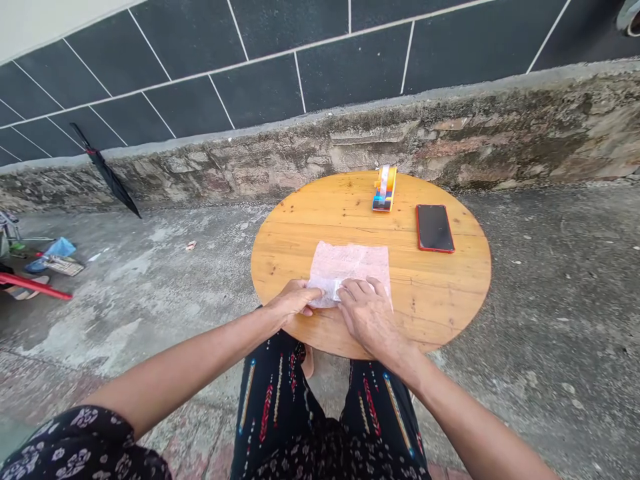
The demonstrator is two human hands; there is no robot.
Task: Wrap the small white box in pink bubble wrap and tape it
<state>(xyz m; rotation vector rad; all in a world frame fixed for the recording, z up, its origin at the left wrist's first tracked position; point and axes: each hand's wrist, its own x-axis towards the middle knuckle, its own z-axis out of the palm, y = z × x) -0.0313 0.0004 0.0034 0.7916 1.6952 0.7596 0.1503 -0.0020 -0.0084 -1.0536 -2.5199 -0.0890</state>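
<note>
A pink, translucent sheet that looks like bubble wrap point(353, 259) lies on the near half of the round wooden table point(285, 233). Its near edge is folded over toward the middle. My left hand point(294, 297) grips the near left corner, thumb on top and fingers underneath. My right hand point(367, 310) rests on the folded part with bent fingers pressing down. At its fingertips shows a small whitish piece point(332, 289), partly covered by the wrap and fingers; its kind is unclear.
A yellow tape dispenser point(385, 189) stands at the table's far side. A phone with a red case point(435, 228) lies at the right. A folded black umbrella point(111, 177) leans against the stone-based wall point(240, 163). Assorted items, including a red bar point(37, 285), are on the floor at left.
</note>
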